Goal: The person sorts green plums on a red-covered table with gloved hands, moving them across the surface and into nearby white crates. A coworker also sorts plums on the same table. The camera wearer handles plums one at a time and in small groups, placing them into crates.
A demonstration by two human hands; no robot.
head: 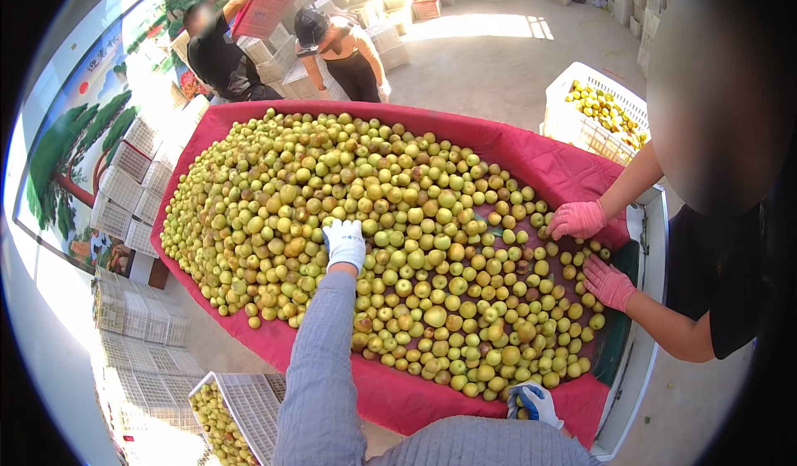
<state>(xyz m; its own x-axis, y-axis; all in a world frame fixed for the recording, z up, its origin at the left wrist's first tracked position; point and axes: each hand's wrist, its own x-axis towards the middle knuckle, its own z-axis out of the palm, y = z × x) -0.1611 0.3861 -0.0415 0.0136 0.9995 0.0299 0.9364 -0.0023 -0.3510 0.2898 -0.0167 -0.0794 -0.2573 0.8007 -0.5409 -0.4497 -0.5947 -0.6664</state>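
A large heap of small round green-yellow fruits (398, 217), which look like jujubes, covers a table lined with red quilted cloth (398, 397). My left hand (344, 242), in a white and blue work glove, reaches far onto the heap. Its fingertips rest among the fruits, and whether they grip one is hidden. Close to my body at the near edge, my right hand (537, 402) wears the same kind of glove. Its fingers curl around a jujube (523, 413), partly visible beneath them.
At the table's right end, a person's pink-gloved hands (578, 220) touch fruits beside a metal edge (644, 341). Fruit-filled white crates stand beyond (598, 111) and at lower left (227, 422). Two people work past the far edge, one lifting a red crate (268, 5). Stacked crates (140, 366) line the left.
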